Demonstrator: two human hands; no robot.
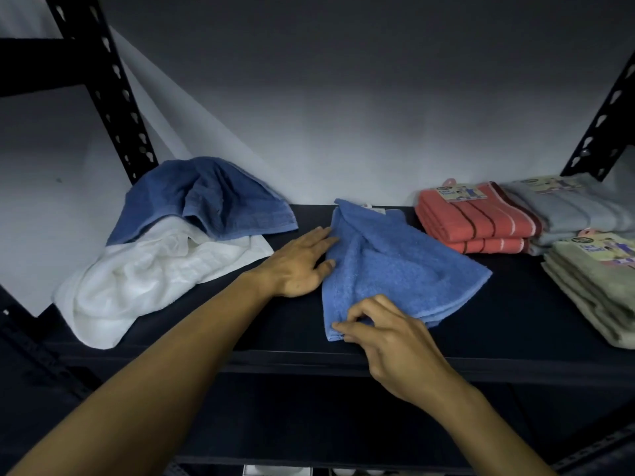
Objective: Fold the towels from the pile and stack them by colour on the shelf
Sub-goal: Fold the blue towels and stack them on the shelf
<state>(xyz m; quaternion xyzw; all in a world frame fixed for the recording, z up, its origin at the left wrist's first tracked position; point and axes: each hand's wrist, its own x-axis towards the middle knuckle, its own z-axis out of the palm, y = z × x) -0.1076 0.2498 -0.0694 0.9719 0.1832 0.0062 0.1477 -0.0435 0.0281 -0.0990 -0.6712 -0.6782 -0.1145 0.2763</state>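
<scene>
We are folding the light blue towel (395, 266), which lies half folded and a bit crooked in the middle of the dark shelf (536, 324). To do this fold well, we should line up the corners first, keep the edges even, and smooth the cloth flat before we fold it again. Our left hand (299, 266) rests on the shelf with straight fingers (324, 235), whose tips touch the towel's left edge and hold it still. Our right hand (388, 334) has curled fingers (347, 326) that pinch the towel's near left corner, close to the front of the shelf. The pile (171, 249) waits just to the left, a dark blue towel on top of a white one. Folded red towels (477, 221) and pale ones sit at the right, well apart from our hands.
</scene>
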